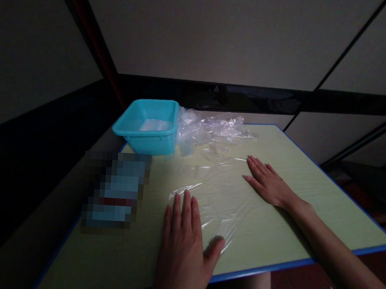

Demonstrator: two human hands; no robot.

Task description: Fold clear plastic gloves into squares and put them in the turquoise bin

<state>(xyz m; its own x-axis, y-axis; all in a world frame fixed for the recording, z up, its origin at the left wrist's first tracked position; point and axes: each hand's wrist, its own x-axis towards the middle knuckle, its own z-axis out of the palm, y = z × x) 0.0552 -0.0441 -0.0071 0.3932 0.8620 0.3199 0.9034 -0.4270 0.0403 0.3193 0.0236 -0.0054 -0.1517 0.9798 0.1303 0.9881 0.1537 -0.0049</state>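
A thin clear plastic sheet or bag [221, 185] lies spread on the pale green table [296, 168]. My left hand [185, 244] rests flat at its left edge, fingers pointing forward and thumb out to the right. On the sheet's right side, my right hand [269, 184] also lies flat, its fingers pointing up and left. Neither hand grips anything. Behind the sheet sits a crumpled heap of clear plastic [216, 127], which touches or nearly touches the turquoise basin [152, 143].
Pale folded material [155, 124] lies inside the basin. At the table's left side is a pixelated, blurred-out flat object [120, 188]. The table has a blue edge, and grey panels with a dark band stand behind it.
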